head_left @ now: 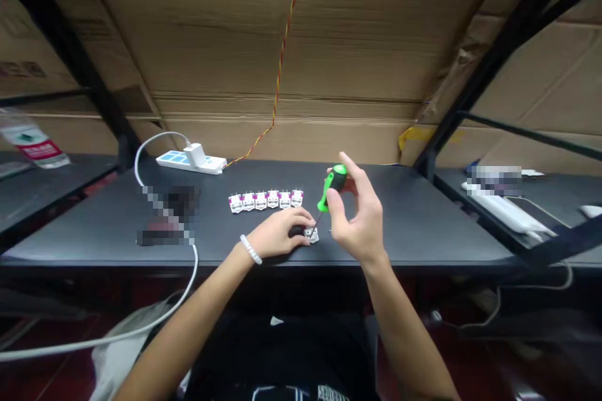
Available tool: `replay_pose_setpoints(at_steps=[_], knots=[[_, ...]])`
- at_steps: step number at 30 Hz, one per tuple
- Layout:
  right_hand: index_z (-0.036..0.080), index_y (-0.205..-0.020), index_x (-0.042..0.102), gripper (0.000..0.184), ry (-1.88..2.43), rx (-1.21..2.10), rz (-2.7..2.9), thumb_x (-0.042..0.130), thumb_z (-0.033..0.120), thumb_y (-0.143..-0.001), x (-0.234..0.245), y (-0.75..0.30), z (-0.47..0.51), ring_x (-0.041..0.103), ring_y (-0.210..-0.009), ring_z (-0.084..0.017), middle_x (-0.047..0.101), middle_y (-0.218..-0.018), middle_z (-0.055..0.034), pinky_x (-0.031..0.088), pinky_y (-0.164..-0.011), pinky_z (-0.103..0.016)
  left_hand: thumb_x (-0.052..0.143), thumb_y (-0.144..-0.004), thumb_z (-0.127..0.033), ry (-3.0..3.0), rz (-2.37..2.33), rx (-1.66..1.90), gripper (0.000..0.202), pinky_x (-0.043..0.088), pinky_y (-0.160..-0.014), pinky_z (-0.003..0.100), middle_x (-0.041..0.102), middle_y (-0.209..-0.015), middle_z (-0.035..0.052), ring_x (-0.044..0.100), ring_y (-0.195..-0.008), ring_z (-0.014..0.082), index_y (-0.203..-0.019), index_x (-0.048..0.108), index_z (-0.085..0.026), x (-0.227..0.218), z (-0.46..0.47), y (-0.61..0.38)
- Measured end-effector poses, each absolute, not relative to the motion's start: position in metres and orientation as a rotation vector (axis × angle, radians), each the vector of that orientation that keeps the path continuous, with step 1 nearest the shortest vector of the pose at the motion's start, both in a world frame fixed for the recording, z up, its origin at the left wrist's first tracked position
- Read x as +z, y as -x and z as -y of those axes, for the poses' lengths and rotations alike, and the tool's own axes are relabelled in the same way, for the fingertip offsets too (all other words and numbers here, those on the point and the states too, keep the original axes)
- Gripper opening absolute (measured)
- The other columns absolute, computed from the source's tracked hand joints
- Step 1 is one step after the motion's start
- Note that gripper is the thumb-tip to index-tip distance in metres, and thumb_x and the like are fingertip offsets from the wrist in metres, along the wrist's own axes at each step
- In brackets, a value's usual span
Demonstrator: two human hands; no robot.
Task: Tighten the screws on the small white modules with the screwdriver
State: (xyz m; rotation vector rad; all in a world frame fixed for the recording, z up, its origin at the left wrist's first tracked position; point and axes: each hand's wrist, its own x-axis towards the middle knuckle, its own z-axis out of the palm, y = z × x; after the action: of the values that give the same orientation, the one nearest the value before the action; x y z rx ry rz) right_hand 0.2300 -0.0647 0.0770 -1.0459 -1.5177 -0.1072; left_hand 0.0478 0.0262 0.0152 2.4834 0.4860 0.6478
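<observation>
While gripped by right hand — screwdriver upright.

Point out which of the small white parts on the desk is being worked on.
The lone small white part under the left hand, met by the right hand's green screwdriver; the six others sit untouched in a row behind.

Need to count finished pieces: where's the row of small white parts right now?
In the head view, the row of small white parts sits mid-table, just beyond the left hand, left of the green screwdriver.

Bare table lies right of the hands; a row of parts blocks behind.
</observation>
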Motion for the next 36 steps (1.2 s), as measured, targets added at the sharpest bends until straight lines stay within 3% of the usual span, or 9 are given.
replay_pose_setpoints(at_steps=[3, 7, 14, 30, 36], knots=[[0.027, -0.160, 0.051, 0.058, 1.014, -0.117, 1.546, 0.059, 0.027, -0.103, 0.078, -0.230, 0.066, 0.071, -0.107, -0.027, 0.072, -0.128, -0.0121, 0.064, -0.095, -0.049, 0.085, -0.091, -0.022, -2.487, -0.479, 0.640, 0.022, 0.056, -0.112, 0.043, 0.075, -0.129, 0.0105, 0.072, -0.120, 0.0278, -0.113, 0.080, -0.020, 0.014, -0.026, -0.048], [0.028, -0.150, 0.061, 0.054, 1.033, -0.219, 1.516, 0.073, 0.030, -0.097, 0.080, -0.229, 0.065, 0.068, -0.097, -0.026, 0.071, -0.119, -0.0101, 0.064, -0.082, -0.044, 0.086, -0.090, -0.023, -2.485, -0.506, 0.640, 0.024, 0.055, -0.113, 0.044, 0.075, -0.130, 0.0113, 0.071, -0.123, 0.0293, -0.113, 0.081, -0.019, 0.014, -0.026, -0.048], [0.027, -0.159, 0.053, 0.057, 1.049, -0.125, 1.495, 0.063, 0.027, -0.102, 0.073, -0.233, 0.062, 0.074, -0.104, -0.027, 0.071, -0.125, -0.0117, 0.066, -0.093, -0.047, 0.085, -0.091, -0.023, -2.479, -0.493, 0.645, 0.026, 0.056, -0.112, 0.043, 0.076, -0.129, 0.0115, 0.072, -0.121, 0.0283, -0.116, 0.081, -0.020, 0.016, -0.026, -0.048], [0.027, -0.158, 0.054, 0.057, 1.074, -0.135, 1.431, 0.064, 0.033, -0.102, 0.074, -0.241, 0.064, 0.075, -0.104, -0.029, 0.072, -0.126, -0.0140, 0.067, -0.093, -0.053, 0.085, -0.091, -0.022, -2.483, -0.507, 0.632, 0.030, 0.056, -0.111, 0.041, 0.075, -0.130, 0.0107, 0.072, -0.122, 0.0275, -0.120, 0.081, -0.020, 0.016, -0.026, -0.047], [0.026, -0.147, 0.062, 0.051, 1.089, -0.202, 1.342, 0.071, 0.036, -0.098, 0.079, -0.254, 0.061, 0.072, -0.093, -0.025, 0.071, -0.118, -0.0108, 0.066, -0.083, -0.048, 0.083, -0.093, -0.023, -2.476, -0.485, 0.631, 0.029, 0.055, -0.112, 0.042, 0.074, -0.130, 0.0109, 0.071, -0.121, 0.0271, -0.121, 0.078, -0.019, 0.015, -0.026, -0.047]])
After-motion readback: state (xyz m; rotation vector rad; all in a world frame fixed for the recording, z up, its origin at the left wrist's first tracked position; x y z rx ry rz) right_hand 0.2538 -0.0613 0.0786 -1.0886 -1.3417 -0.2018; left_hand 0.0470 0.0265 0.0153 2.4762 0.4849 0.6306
